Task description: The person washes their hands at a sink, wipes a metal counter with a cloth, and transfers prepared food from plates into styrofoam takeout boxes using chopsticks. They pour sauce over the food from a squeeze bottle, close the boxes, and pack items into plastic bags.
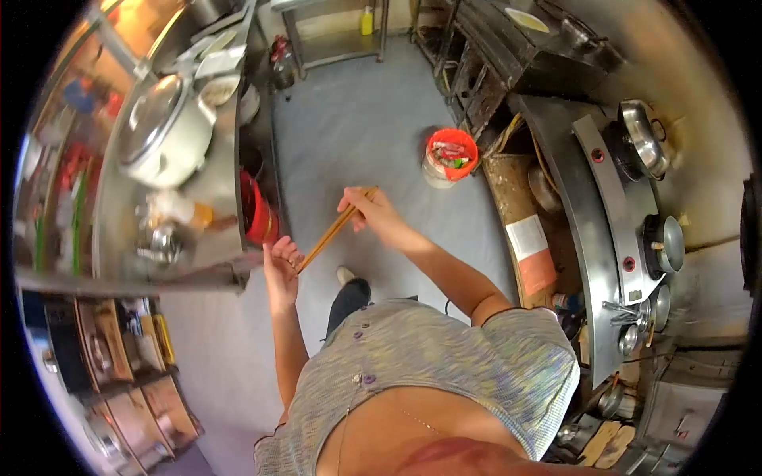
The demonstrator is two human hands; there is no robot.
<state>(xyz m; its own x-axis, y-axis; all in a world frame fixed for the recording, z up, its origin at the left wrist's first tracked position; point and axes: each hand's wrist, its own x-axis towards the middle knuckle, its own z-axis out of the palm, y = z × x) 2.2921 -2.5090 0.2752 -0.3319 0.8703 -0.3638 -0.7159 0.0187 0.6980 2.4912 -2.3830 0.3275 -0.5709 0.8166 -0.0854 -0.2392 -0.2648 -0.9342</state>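
Right grip (pixel 371 214) is clamped on chopsticks (pixel 326 239); left grip (pixel 282 267) is apart, beside their lower ends. Pick-up judged complete; remainder undeterminable.

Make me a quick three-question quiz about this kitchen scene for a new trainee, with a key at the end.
1. True or false: the right hand holds the chopsticks.
2. The big white pot on the counter is:
A) lying on its side
B) upright with a lid on
C) upright without a lid
3. Fill in: the bin on the floor has a ____ top.

Key: 1. True. 2. B. 3. red.
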